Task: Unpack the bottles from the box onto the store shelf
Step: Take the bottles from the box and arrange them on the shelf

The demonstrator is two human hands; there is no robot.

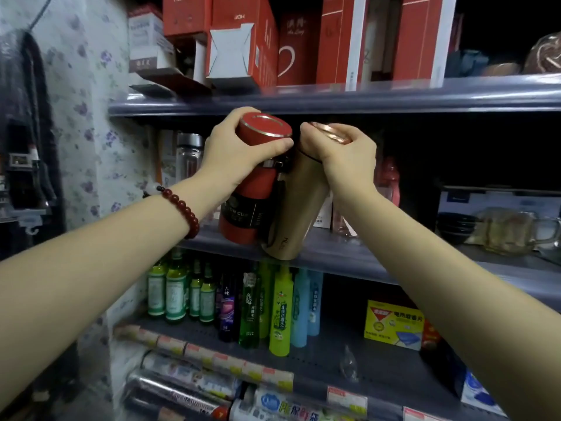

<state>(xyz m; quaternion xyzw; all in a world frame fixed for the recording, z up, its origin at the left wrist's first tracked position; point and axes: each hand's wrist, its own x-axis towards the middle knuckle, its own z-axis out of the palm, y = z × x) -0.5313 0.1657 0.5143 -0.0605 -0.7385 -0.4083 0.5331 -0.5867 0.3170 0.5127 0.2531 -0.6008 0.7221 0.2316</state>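
Note:
My left hand (233, 147) grips the lid end of a red flask (252, 208) with a black label band. My right hand (340, 150) grips the copper-coloured lid of a gold flask (300, 208). Both flasks are tilted, side by side and touching, their bases at the front edge of the middle shelf (334, 253). The box is not in view.
Red cartons (343, 41) fill the top shelf. A clear bottle (189, 153) stands at the back left of the middle shelf, a glass mug (513, 232) and dark bowls at its right. Green, yellow and blue bottles (282, 308) and a yellow box (394, 323) stand below.

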